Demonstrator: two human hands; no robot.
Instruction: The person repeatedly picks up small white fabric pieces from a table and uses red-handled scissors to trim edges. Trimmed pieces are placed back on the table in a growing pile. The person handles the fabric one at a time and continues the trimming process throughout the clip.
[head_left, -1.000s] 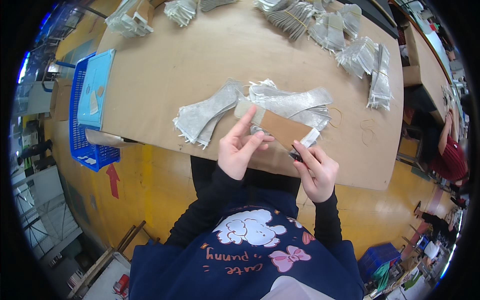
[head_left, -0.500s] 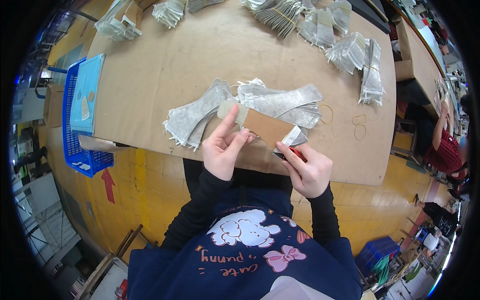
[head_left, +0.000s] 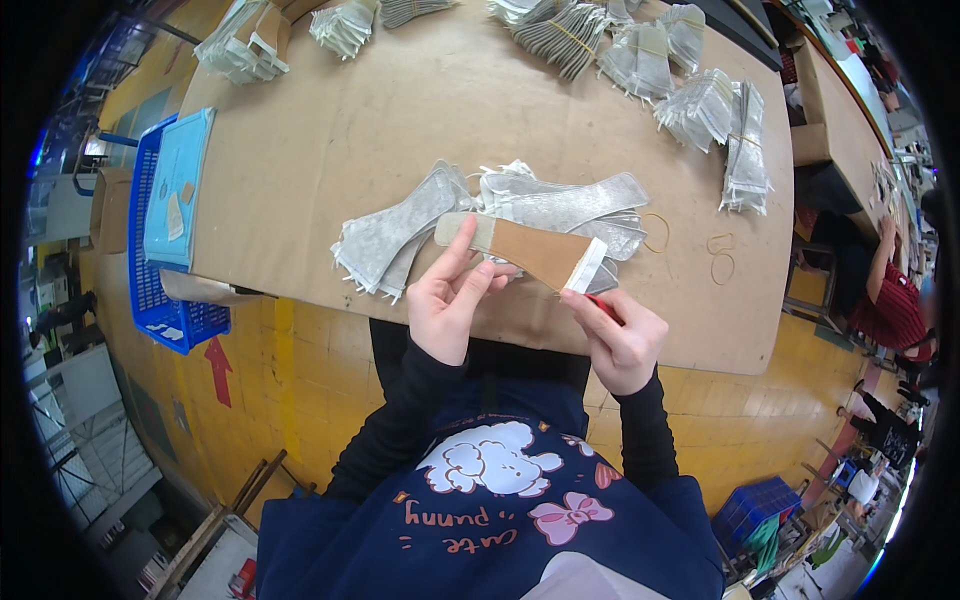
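Observation:
My left hand point(head_left: 446, 298) pinches a flared strap piece point(head_left: 540, 254) between fingers and thumb near its narrow grey end. The rest of the piece is tan, with a white band across its wide end. At the lower corner of that band is my right hand point(head_left: 622, 340), closed around a small red-handled tool point(head_left: 606, 308), perhaps thread snips; its blades are hidden. Beyond my hands, a left pile of grey flared pieces point(head_left: 396, 228) with white frayed ends lies beside a right pile of similar pieces point(head_left: 572, 205).
Rubber bands point(head_left: 720, 262) lie on the paper-covered table point(head_left: 300, 140). Banded bundles point(head_left: 640, 60) line the far side, and another bundle point(head_left: 745, 150) sits at the right. A blue basket point(head_left: 180, 322) with a light-blue board point(head_left: 182, 200) stands left. Other people work at the right.
My right hand has shifted slightly right and down, showing more of the white band. The strap's wide end has swung up a little. My left hand keeps its pinch.

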